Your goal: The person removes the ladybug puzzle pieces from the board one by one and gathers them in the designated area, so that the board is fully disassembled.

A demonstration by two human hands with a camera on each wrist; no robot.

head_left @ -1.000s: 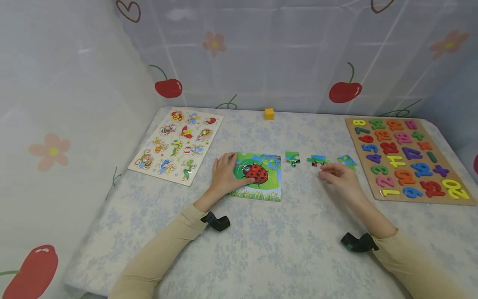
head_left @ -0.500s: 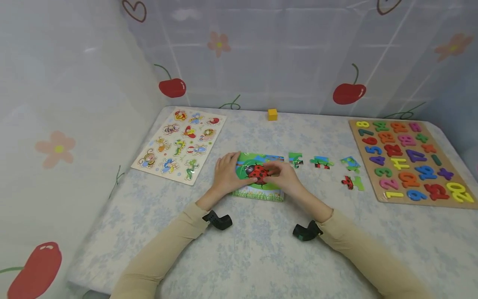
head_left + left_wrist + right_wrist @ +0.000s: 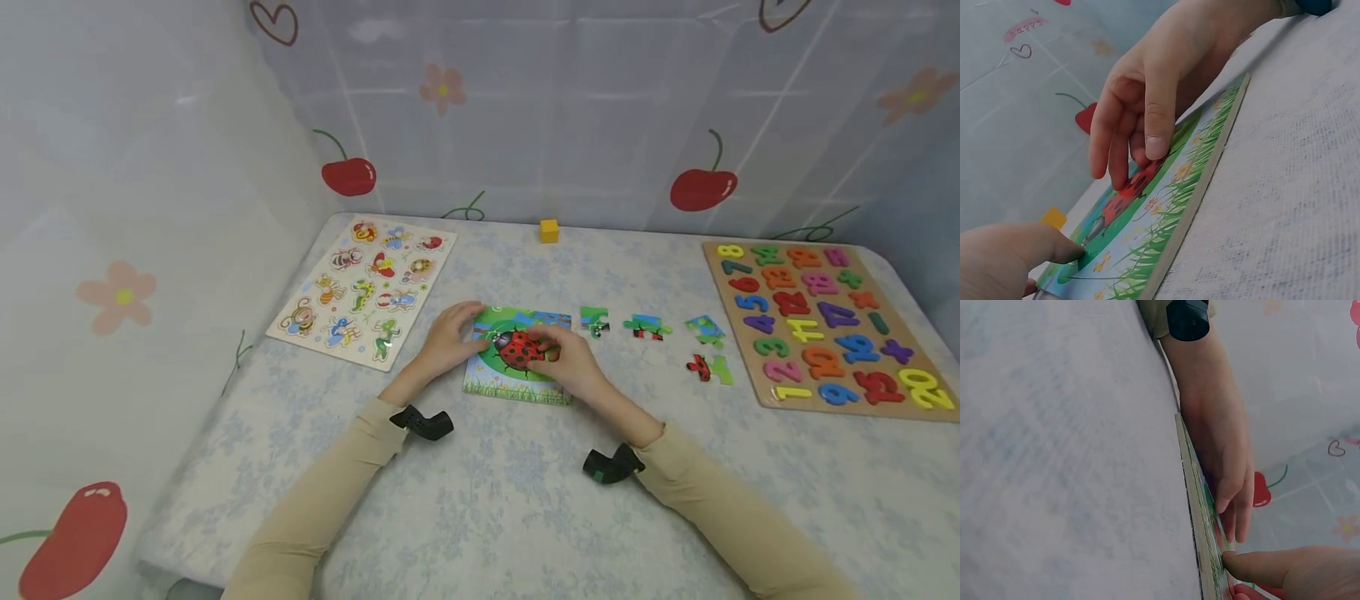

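Observation:
A square ladybug jigsaw puzzle point(image 3: 517, 387) lies flat on the table between my hands. My left hand point(image 3: 446, 342) is at its left side, fingers along the upper left corner; in the left wrist view the thumb point(image 3: 1063, 247) rests on the picture. Over the red ladybug, my right hand point(image 3: 573, 362) bends its fingers down, the thumb apart from them. No loose piece shows between its fingers point(image 3: 1122, 169) in the left wrist view. Several loose jigsaw pieces lie to the right, among them a green one point(image 3: 595, 318) and a red-and-green one point(image 3: 709, 367).
A board of bug pictures point(image 3: 363, 354) lies at the back left. At the right is a brown board point(image 3: 885, 411) with coloured numbers. A small yellow cube point(image 3: 549, 231) sits near the back edge, before a patterned curtain point(image 3: 525, 108).
My right hand has come left from the loose pieces onto the ladybug puzzle. The left hand has shifted slightly left, its thumb drawing back from the ladybug.

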